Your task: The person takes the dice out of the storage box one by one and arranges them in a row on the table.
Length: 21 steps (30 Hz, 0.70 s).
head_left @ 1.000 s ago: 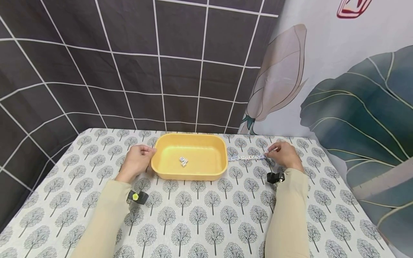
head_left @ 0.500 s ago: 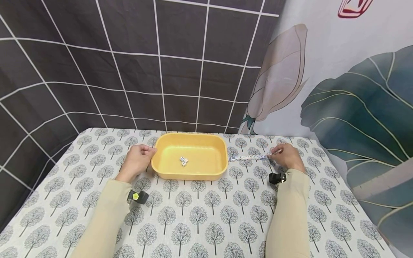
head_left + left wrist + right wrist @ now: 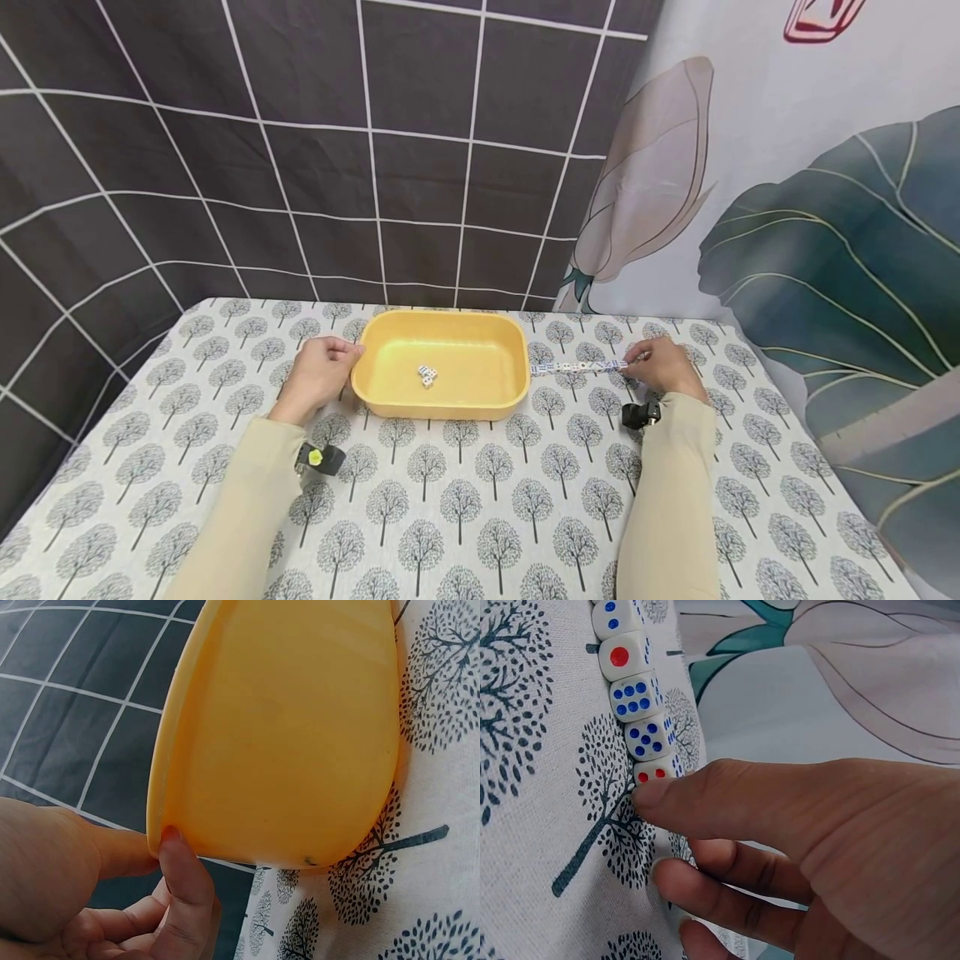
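At the left end of a yellow plastic basin (image 3: 442, 412), my left hand (image 3: 318, 373) pinches the rim between thumb and a finger; the left wrist view shows the thumb and fingertip on either side of the edge. A few white dice (image 3: 427, 377) lie together on the basin floor. A straight row of dice (image 3: 576, 367) runs right from the basin along the cloth. My right hand (image 3: 663, 365) is at its far right end. In the right wrist view the thumb presses the end die (image 3: 652, 772), red pips up, against its neighbour; the index finger is mostly hidden behind the thumb.
A tablecloth (image 3: 457, 500) printed with trees covers the table. A dark gridded cloth (image 3: 420, 175) hangs behind it, and a lotus-patterned curtain (image 3: 787, 250) stands at the right. Both wrists wear small black cameras.
My right hand, which held a die just above the row's end, has moved slightly right and down, and the die now sits in line with the row. The left hand and basin have stayed still.
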Tool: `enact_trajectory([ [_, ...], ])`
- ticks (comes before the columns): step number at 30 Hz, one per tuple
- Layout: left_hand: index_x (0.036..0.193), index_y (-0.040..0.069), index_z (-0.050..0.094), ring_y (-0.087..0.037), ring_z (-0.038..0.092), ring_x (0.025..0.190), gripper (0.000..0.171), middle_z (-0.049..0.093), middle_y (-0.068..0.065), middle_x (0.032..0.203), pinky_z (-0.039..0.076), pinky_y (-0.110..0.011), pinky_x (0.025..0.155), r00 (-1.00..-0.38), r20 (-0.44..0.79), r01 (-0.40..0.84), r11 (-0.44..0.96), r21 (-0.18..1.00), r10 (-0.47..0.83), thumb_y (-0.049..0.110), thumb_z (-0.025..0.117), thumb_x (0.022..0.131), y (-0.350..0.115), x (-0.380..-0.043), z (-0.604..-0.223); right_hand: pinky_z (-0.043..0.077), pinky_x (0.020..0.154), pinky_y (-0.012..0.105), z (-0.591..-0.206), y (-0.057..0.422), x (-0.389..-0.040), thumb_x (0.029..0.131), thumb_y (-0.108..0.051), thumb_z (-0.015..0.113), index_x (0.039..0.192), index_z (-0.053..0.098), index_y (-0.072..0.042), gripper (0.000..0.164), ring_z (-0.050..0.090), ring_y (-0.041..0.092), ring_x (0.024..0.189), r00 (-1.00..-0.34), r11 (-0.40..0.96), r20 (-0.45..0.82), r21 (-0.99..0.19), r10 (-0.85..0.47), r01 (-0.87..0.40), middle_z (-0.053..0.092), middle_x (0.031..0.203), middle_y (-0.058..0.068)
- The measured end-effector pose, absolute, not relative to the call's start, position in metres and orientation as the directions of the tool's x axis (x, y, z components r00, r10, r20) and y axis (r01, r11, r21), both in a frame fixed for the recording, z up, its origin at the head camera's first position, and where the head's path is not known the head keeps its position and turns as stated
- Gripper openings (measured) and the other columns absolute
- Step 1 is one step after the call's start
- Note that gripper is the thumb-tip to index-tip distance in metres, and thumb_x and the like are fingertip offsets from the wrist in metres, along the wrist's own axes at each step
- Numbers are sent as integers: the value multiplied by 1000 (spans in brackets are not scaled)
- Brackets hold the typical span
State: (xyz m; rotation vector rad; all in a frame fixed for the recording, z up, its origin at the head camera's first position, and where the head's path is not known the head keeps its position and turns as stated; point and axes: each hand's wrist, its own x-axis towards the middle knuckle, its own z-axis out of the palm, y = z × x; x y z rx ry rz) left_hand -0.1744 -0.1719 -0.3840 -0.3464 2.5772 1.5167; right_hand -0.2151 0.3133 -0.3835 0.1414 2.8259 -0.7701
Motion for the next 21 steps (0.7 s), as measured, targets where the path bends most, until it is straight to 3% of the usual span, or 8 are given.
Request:
enact_trajectory([
  [11,124,-3,60,-16,60,82,35,65,-15,107,57,-28,70,-963,-237,-270,462,845,-130,25,56,105,-172,-174,-383,54,80,43,-378,313,-214,91,-17,72,119,66,-3,32,71,20,69,-963,822,-267,-538,45,187,65,120,26],
  [16,124,-3,60,-16,60,83,35,65,-15,108,57,-28,70,-962,-240,-272,455,848,-129,25,56,105,-171,-174,-382,54,79,42,-369,311,-213,93,-19,68,124,63,-5,34,71,23,76,-962,809,-270,-557,34,185,60,125,24],
  [21,124,-3,60,-16,60,83,35,65,-15,108,57,-28,70,-961,-246,-278,451,848,-129,26,56,105,-171,-174,-382,52,78,40,-363,307,-212,93,-21,68,126,64,-5,37,65,26,85,-977,826,-213,-551,2,122,64,111,19],
])
